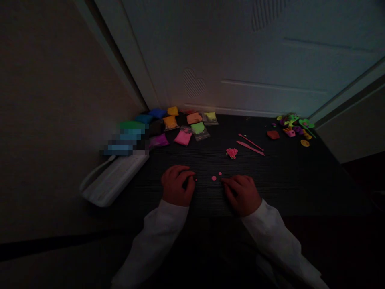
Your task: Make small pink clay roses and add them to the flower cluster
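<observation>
My left hand (178, 185) is curled with thumb and forefinger together, and a tiny pink bit of clay (196, 180) shows at their tips. My right hand (243, 193) rests low over the dark table, its thumb and fingertips drawn together; whether anything is between them is too dark to make out. Between the hands lie a flat pink clay disc (213, 178) and a smaller pink disc (220, 174). Just beyond them sits a pink clay flower cluster (232, 153) with bits of green. A pink clay knife (250, 148) and a thin pink modelling stick (251, 142) lie behind my right hand.
Several bags of coloured clay, such as a pink one (183, 137) and an orange one (170, 122), line the back left. A white case (116, 180) stands at the left edge. Finished clay flowers (293, 124) and a red piece (273, 135) lie at the back right.
</observation>
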`<action>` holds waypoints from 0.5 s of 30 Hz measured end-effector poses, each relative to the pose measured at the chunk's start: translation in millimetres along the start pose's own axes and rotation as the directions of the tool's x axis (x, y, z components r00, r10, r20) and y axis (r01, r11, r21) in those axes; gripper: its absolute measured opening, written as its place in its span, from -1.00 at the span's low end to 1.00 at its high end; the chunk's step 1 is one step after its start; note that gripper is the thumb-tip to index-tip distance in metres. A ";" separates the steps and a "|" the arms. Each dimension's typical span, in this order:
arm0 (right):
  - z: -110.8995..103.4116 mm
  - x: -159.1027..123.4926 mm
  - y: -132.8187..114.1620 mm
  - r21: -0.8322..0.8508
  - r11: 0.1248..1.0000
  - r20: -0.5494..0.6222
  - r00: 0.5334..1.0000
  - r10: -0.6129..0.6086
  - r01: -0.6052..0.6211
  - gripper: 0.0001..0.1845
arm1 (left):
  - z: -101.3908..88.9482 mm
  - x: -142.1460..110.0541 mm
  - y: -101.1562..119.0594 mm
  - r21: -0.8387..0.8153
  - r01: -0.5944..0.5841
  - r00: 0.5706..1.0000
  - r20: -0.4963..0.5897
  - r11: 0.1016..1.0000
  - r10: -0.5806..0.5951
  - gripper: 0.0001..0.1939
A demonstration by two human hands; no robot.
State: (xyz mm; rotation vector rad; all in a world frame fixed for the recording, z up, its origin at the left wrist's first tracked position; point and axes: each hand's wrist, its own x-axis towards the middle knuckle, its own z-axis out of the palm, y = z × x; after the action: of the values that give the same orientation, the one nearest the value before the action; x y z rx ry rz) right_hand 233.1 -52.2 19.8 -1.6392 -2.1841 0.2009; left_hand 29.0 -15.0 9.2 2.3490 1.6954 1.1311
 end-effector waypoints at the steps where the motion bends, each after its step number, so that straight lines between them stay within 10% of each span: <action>1: -0.5 -1.0 0.8 0.001 1.000 0.009 1.000 -0.010 0.010 -0.74 | 0.3 -0.2 0.0 0.000 0.011 1.000 0.000 1.000 -0.011 -0.88; 15: -1.5 -5.2 4.4 -0.018 0.998 -0.002 0.998 -0.056 0.056 -0.68 | 1.5 -0.2 0.6 0.015 0.023 1.000 -0.006 1.000 -0.023 -0.88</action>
State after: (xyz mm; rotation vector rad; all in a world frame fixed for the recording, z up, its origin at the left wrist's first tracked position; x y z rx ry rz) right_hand 238.8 -56.0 18.4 -1.5844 -2.2332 0.1634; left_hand 30.3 -14.9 8.2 2.3302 1.7343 1.1264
